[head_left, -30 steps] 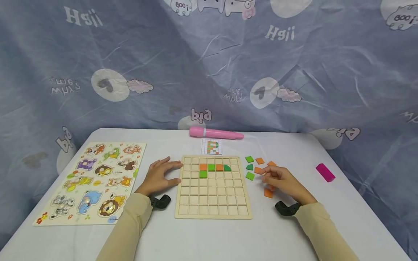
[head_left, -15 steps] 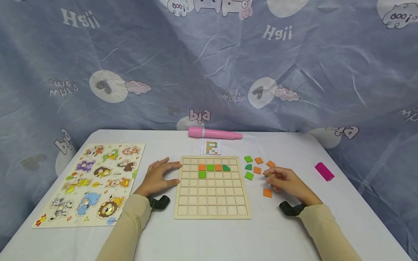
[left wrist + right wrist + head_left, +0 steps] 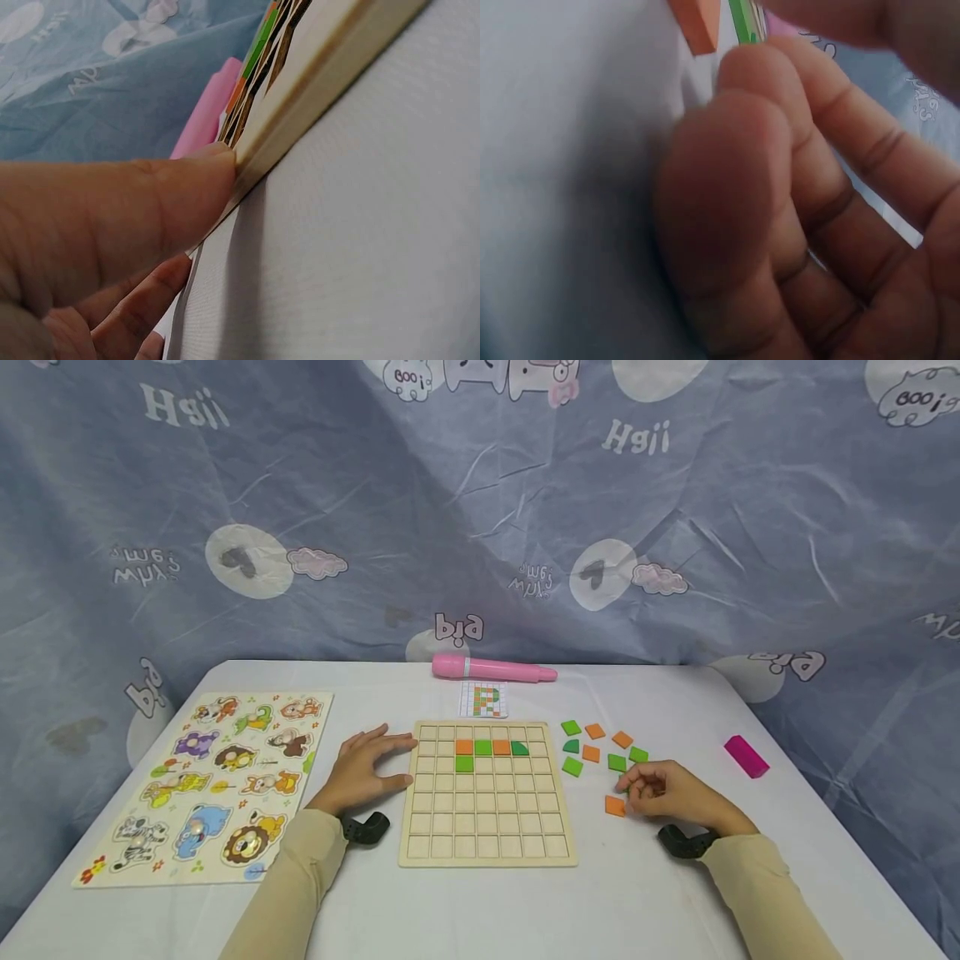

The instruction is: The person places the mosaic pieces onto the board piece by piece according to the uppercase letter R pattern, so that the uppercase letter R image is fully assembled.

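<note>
A square wooden grid board (image 3: 487,852) lies on the table, with a row of orange and green tiles set in it and a green tile (image 3: 465,764) below the row's left end. My left hand (image 3: 366,768) rests at the board's left edge, thumb and fingers spread; in the left wrist view the thumb (image 3: 120,225) touches the edge. My right hand (image 3: 667,793) is low over the table beside an orange tile (image 3: 615,806), fingers loosely bent. A sliver of green shows by its fingertips, mostly hidden. The right wrist view shows an orange tile (image 3: 699,22) beyond the fingers, and no tile held.
Loose green tiles (image 3: 572,767) and orange tiles (image 3: 595,732) lie right of the board. Behind it are a pattern card (image 3: 483,700) and a pink pen-like stick (image 3: 495,669). An animal puzzle board (image 3: 202,785) lies left, a magenta block (image 3: 746,757) right.
My right hand has drawn back toward the lower right, uncovering two green tiles. The left hand has stayed at the board's edge. The tiles in the board look the same.
</note>
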The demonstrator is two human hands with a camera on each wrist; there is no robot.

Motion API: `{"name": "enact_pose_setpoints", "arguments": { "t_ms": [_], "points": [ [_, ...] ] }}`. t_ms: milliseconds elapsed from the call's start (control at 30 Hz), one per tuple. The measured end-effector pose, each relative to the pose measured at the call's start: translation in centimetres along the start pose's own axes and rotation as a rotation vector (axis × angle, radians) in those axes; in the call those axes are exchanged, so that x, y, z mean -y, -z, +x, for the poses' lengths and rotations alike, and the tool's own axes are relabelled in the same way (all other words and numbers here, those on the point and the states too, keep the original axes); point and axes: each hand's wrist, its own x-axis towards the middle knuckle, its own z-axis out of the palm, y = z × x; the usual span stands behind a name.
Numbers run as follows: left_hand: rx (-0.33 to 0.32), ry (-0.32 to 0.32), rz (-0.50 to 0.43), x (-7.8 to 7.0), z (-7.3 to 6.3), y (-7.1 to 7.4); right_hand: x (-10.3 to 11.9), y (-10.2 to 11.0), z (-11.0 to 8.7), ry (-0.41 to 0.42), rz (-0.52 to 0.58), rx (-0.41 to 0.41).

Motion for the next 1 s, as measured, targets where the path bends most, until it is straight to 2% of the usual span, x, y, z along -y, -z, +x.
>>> {"name": "enact_pose_setpoints", "arguments": {
  "t_ms": [200, 467, 633, 1000],
  "points": [
    [0.001, -0.010, -0.001, -0.15, 0.00, -0.11, -0.32, 0.06, -0.38, 0.006, -0.037, 0.013],
    [0.012, -0.003, 0.003, -0.11, 0.02, -0.18, 0.15, -0.35, -0.35, -0.038, -0.078, -0.003],
    [0.005, -0.006, 0.009, 0.05, 0.06, -0.10, 0.32, -0.55, -0.12, -0.032, -0.117, -0.015],
    [-0.003, -0.013, 0.001, 0.23, -0.03, -0.09, 0.34, -0.71, 0.02, -0.039, -0.134, -0.018]
  ]
}}
